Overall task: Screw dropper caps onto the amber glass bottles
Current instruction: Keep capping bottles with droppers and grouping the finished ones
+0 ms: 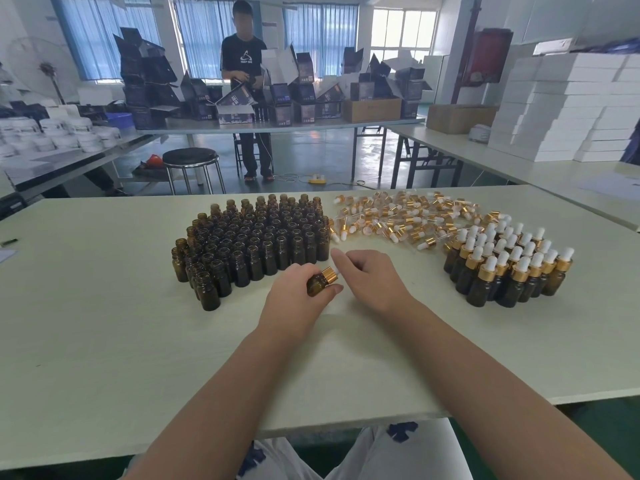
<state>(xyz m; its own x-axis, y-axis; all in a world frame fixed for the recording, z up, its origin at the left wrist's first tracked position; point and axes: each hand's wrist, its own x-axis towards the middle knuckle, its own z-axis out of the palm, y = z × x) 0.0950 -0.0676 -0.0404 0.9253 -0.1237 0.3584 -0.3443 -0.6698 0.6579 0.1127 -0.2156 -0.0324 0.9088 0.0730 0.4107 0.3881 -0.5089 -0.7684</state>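
Observation:
My left hand (294,296) grips an amber glass bottle (317,285) tilted to the right, with a gold dropper cap (329,274) on its neck. My right hand (372,277) is beside the cap, fingers curled round its white bulb, which is mostly hidden. A block of several uncapped amber bottles (256,240) stands to the left. Loose gold-and-white dropper caps (398,216) lie in a heap at the back. Several capped bottles (509,265) stand grouped at the right.
The white table (104,323) extends to its front edge near my lap. Behind it are a black stool (190,161), other tables with dark boxes and white boxes (561,105), and a person standing at the far table.

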